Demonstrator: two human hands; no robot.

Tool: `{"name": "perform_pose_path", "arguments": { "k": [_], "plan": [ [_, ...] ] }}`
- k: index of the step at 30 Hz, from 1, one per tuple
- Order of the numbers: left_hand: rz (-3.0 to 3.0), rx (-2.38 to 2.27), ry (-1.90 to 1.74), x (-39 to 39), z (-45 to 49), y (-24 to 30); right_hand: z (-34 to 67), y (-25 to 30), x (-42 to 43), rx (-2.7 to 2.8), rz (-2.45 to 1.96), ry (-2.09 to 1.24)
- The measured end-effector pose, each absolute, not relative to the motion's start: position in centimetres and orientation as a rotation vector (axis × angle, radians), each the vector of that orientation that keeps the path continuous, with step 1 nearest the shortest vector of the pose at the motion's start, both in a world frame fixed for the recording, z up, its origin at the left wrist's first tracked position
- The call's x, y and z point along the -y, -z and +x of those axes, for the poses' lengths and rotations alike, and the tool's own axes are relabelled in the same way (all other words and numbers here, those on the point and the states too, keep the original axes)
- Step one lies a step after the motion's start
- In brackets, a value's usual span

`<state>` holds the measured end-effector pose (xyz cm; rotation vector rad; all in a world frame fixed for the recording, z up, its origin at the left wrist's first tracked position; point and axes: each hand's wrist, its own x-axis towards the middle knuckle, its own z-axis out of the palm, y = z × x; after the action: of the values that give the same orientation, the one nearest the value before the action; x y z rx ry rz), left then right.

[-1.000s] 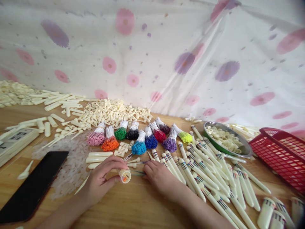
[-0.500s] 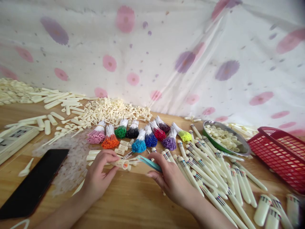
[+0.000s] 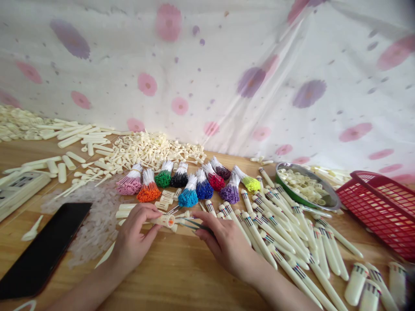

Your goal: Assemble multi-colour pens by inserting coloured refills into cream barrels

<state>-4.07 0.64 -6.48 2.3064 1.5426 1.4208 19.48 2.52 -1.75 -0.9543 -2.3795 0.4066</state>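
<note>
In my left hand [image 3: 138, 233] a cream slotted pen sleeve [image 3: 167, 220] is pinched between thumb and fingers, its round open end facing right with a bit of orange inside. My right hand [image 3: 223, 246] is closed on a pair of tweezers [image 3: 197, 224], whose tips point left, close to the sleeve's opening. Just behind the hands stand bundles of white-stemmed refills with coloured ends, among them an orange bundle [image 3: 148, 186], a light blue bundle [image 3: 188, 191] and a purple bundle [image 3: 230, 189]. Small cream slotted parts [image 3: 166, 198] lie between them and my left hand.
Many multicolour pens [image 3: 275, 216] cover the right side. Behind them are a bowl of cream parts [image 3: 279, 181] and a red plastic basket [image 3: 376, 211]. On the left lie a black phone [image 3: 45, 246], clear plastic pieces [image 3: 94, 229] and a heap of cream parts [image 3: 152, 149].
The tweezers have turned from their broad blue side to a narrow edge view, and their tips are nearer the sleeve. My right hand has shifted slightly left.
</note>
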Motion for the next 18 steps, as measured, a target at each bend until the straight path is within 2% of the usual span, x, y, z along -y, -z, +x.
{"name": "perform_pose_path", "arguments": {
  "k": [6, 18],
  "plan": [
    [2.371, -1.544, -1.416, -0.55, -4.01, 6.18, 19.01, 2.06, -1.90, 2.350, -0.975, -0.472],
    [2.382, -1.540, -1.409, -0.40, -3.84, 5.82, 18.60, 1.90, -1.51, 2.389, -0.983, -0.393]
  ]
}}
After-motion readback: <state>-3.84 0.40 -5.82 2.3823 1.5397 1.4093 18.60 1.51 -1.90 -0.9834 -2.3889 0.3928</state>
